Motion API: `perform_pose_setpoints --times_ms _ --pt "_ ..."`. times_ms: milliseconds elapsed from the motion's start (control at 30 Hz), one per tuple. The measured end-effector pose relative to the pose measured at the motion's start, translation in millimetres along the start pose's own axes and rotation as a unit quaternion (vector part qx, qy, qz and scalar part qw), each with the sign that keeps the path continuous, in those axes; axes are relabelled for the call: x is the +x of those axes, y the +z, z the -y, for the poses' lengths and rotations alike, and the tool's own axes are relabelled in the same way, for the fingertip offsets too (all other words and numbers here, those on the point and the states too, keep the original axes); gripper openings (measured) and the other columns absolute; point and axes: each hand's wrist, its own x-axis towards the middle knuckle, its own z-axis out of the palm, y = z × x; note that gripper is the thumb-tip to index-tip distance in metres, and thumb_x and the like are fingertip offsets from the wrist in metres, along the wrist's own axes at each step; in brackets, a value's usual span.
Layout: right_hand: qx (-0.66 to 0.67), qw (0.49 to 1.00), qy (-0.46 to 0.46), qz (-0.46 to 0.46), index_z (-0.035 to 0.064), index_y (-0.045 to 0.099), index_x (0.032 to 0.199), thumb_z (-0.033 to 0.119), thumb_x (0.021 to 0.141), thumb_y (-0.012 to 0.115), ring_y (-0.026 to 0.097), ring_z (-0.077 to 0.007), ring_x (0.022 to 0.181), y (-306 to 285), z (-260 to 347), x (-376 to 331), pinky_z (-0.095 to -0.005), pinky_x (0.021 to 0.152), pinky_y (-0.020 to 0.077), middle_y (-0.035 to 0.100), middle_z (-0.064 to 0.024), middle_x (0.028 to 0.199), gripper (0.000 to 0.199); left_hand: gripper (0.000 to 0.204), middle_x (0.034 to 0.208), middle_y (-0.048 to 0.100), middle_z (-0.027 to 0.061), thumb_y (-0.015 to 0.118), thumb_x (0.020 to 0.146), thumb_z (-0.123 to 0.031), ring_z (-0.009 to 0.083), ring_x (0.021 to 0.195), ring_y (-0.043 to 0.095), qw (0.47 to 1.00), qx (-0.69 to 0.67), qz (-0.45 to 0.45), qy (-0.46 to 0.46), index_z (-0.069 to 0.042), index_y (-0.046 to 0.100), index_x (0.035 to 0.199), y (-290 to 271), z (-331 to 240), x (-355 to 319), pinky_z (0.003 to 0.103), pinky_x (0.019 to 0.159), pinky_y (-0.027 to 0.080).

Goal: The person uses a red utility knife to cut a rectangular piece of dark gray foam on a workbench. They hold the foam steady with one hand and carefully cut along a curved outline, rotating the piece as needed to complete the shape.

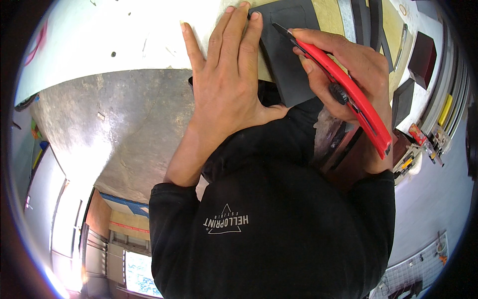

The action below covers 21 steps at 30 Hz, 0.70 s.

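Red cutter [356,90] slants in right hand [367,67] (curled).

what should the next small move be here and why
Probably ease the index finger of the left hand farther left before the blade moves: the red utility knife in the right hand has it exposed over the black sheet, near that fingertip.

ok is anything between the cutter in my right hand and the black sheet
Nothing visible: the red cutter in your right hand has its blade over the black sheet. Your left hand lies to the left, not between them.
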Motion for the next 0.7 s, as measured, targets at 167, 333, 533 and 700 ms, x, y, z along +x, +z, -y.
perform_pose_setpoints --times_ms 167,333,533,700 --pt "0.038 0.998 0.011 -0.048 0.0024 0.072 0.119 -0.005 0.082 0.075 0.077 -0.0270 0.081 9 5 -1 -0.0326 0.074 0.0611 0.076 -0.0150 0.096 0.038 0.143 0.161 0.041 0.0176 0.096 0.035 -0.047 0.0344 0.151 0.039 1.000 0.001 0.004 0.003 -0.005 0.036 0.158 3 4 -3 0.066 0.125 0.001" --pt "0.020 0.999 0.022 -0.042 0.0018 0.071 0.125 -0.004 0.087 0.075 0.080 -0.0218 0.093 9 10 -6 -0.0274 0.078 0.0613 0.078 -0.0150 0.107 0.038 0.142 0.161 0.041 0.0172 0.096 0.036 -0.046 0.0338 0.152 0.037 1.000 -0.004 -0.001 -0.007 -0.005 0.036 0.159 4 1 -3 0.066 0.125 0.001" --pt "0.027 0.994 0.039 -0.102 0.0007 0.072 0.121 -0.005 0.084 0.076 0.079 -0.0240 0.087 23 16 -11 -0.0315 0.084 0.0606 0.077 -0.0148 0.100 0.038 0.136 0.162 0.041 0.0173 0.095 0.043 -0.049 0.0342 0.151 0.038 1.000 0.003 -0.016 0.001 -0.005 0.036 0.158 6 1 -4 0.067 0.125 0.001" --pt "0.062 0.983 0.071 -0.159 0.0023 0.071 0.118 -0.005 0.075 0.077 0.077 -0.0288 0.077 34 22 -15 -0.0450 0.099 0.0588 0.074 -0.0132 0.085 0.043 0.120 0.160 0.042 0.0197 0.091 0.059 -0.048 0.0348 0.150 0.039 0.999 0.008 -0.041 -0.012 -0.004 0.037 0.157 10 -8 -4 0.068 0.124 0.001"
